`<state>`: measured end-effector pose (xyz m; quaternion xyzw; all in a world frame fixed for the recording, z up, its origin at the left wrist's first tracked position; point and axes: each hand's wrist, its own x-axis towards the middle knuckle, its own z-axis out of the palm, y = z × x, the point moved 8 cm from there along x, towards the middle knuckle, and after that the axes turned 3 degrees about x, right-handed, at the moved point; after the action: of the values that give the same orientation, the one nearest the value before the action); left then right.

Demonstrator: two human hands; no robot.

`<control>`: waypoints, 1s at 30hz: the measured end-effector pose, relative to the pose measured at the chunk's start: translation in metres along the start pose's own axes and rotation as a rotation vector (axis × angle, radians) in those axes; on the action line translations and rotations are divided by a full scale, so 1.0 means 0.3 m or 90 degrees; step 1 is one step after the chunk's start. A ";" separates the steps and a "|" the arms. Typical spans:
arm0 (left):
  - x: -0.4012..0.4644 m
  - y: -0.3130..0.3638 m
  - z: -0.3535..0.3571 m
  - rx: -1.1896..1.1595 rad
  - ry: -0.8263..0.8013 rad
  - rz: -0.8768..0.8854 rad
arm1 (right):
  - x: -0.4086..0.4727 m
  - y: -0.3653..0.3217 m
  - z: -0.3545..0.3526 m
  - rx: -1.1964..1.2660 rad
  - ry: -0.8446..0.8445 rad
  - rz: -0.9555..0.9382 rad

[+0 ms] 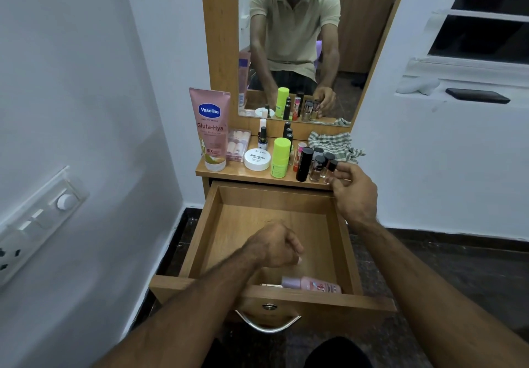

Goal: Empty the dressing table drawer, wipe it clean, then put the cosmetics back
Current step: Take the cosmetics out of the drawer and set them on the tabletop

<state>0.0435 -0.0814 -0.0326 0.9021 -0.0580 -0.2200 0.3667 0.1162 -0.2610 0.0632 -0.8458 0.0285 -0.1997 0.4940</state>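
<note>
Drawer point(340, 241) stands pulled open below the dressing table top point(229, 173). Right hand point(353, 193) pinches a small dark-capped bottle point(332, 168) at the shelf's right edge. Left hand point(276, 246), fingers curled, hovers inside the drawer above a pink bottle point(313, 284); whether it holds anything I cannot tell.

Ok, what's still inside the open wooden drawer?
A pink bottle lies at the front of the wooden drawer; something small beside it is partly hidden. The left hand covers some floor.
</note>
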 end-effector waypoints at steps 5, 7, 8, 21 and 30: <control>-0.005 -0.010 0.028 0.001 -0.086 -0.018 | -0.012 -0.004 -0.001 0.020 -0.001 0.006; -0.005 -0.012 0.040 0.015 -0.113 -0.022 | -0.016 -0.006 -0.002 0.022 -0.003 0.011; -0.007 -0.012 0.046 0.029 -0.123 -0.022 | -0.017 -0.008 -0.003 0.018 -0.002 0.012; -0.011 -0.033 0.069 0.097 -0.177 -0.037 | -0.018 0.007 0.002 0.000 0.009 0.038; -0.006 -0.035 0.108 0.144 -0.187 -0.021 | -0.135 -0.024 -0.047 0.018 0.054 -0.020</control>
<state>0.0271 -0.0940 -0.0597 0.8967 -0.1208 -0.3470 0.2469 0.0727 -0.2592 0.0628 -0.8298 0.0329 -0.2434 0.5011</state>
